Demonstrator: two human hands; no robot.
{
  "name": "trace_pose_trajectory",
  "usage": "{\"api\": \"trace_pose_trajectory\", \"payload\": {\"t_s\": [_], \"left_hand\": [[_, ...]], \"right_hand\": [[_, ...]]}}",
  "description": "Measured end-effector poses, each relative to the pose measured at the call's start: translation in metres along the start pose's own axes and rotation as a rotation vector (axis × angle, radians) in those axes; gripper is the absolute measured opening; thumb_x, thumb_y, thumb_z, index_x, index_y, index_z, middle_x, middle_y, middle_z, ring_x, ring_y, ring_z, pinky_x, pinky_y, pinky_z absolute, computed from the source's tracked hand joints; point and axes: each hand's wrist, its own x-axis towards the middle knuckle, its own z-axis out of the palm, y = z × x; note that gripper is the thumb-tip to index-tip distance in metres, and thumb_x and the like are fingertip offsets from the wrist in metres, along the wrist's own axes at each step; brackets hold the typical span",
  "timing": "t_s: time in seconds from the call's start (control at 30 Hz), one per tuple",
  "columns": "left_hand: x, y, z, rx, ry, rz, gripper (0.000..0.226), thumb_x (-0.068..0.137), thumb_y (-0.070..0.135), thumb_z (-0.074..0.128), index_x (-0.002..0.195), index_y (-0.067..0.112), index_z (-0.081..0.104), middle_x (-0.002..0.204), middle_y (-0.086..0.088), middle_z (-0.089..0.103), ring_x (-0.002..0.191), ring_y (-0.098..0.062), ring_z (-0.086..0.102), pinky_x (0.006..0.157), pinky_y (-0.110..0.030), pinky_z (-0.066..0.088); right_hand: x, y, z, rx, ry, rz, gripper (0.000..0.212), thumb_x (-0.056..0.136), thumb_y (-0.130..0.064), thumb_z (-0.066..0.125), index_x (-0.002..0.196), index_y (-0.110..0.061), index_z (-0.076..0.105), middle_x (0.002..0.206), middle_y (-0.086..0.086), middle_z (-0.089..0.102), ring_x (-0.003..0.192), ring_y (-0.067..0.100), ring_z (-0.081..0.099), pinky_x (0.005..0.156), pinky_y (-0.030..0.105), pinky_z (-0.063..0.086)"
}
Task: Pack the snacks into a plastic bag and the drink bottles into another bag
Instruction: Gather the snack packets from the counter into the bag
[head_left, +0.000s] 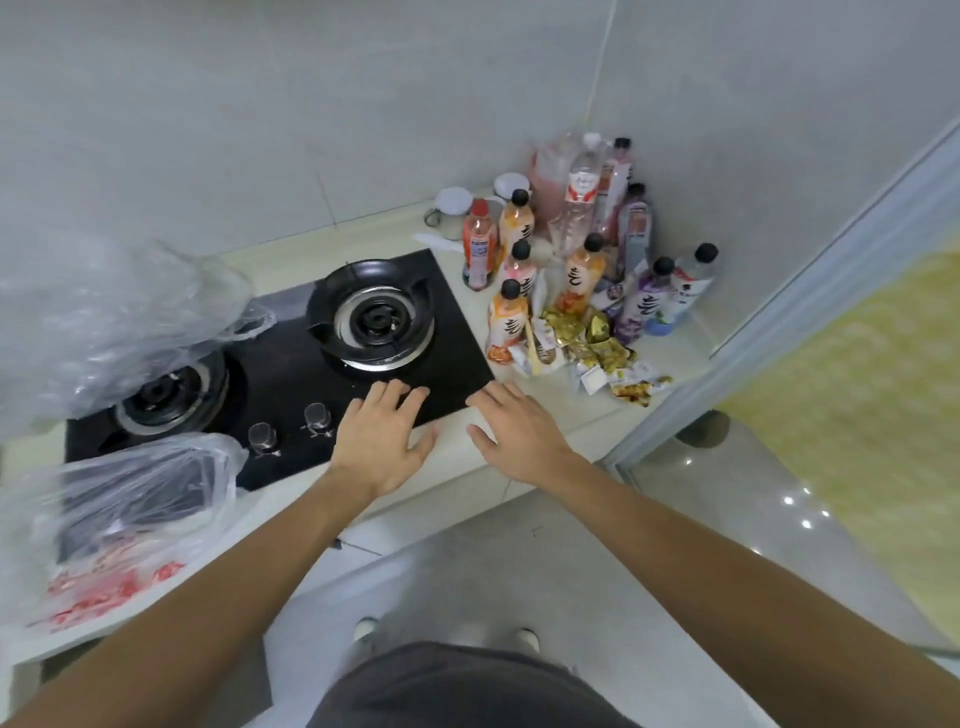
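L hand (382, 436) and R hand (519, 434) both flat, fingers spread, holding nothing, at stove (291, 374) front edge. Snacks (592, 343) and drink bottles (587, 244) ahead-right of R hand; plastic bags (130, 499) left of L hand.

Upright bottles (582, 244) behind snacks (587, 343)

The clear crinkly plastic bag (98, 312) runs off the left edge, all blurry. The far drink bottles (618, 182) hide behind nearer ones.
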Motion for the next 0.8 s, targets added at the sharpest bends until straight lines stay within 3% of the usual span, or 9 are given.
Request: {"api": "trace_pose_trajectory", "payload": {"t_s": [0.27, 0.5, 0.63, 0.8], "left_hand": [[0.081, 0.107, 0.037, -0.099, -0.046, 0.165, 0.056, 0.097, 0.055, 0.042, 0.139, 0.020, 0.051, 0.130, -0.003, 0.056, 0.115, -0.025, 0.051, 0.083, -0.041, 0.049], [0.156, 0.174, 0.070, -0.220, -0.167, 0.223, 0.060, 0.100, 0.049, 0.046, 0.152, 0.020, 0.038, 0.147, -0.008, 0.047, 0.135, -0.028, 0.042, 0.097, -0.045, 0.048], [0.185, 0.196, 0.085, -0.228, -0.242, 0.227, 0.058, 0.100, 0.048, 0.046, 0.151, 0.021, 0.038, 0.149, -0.007, 0.043, 0.134, -0.029, 0.040, 0.097, -0.044, 0.048], [0.209, 0.214, 0.100, -0.130, -0.269, 0.234, 0.052, 0.098, 0.045, 0.052, 0.144, 0.021, 0.047, 0.141, -0.006, 0.047, 0.129, -0.028, 0.042, 0.089, -0.043, 0.049]], "right_hand": [[-0.034, 0.120, -0.023, 0.009, 0.051, 0.285, 0.035, 0.101, -0.032, 0.057, 0.131, -0.015, 0.057, 0.129, 0.004, 0.056, 0.123, 0.026, 0.049, 0.097, 0.045, 0.050], [-0.044, 0.213, -0.030, -0.031, -0.077, 0.573, 0.046, 0.100, -0.034, 0.059, 0.140, -0.012, 0.051, 0.144, 0.011, 0.050, 0.132, 0.036, 0.044, 0.104, 0.050, 0.047], [-0.040, 0.248, -0.027, -0.042, -0.170, 0.605, 0.058, 0.098, -0.038, 0.063, 0.147, -0.013, 0.047, 0.148, 0.012, 0.047, 0.132, 0.037, 0.042, 0.107, 0.049, 0.045], [-0.025, 0.284, -0.019, -0.068, -0.316, 0.523, 0.080, 0.088, -0.044, 0.074, 0.156, -0.023, 0.038, 0.161, 0.005, 0.035, 0.149, 0.030, 0.025, 0.110, 0.050, 0.045]]}}
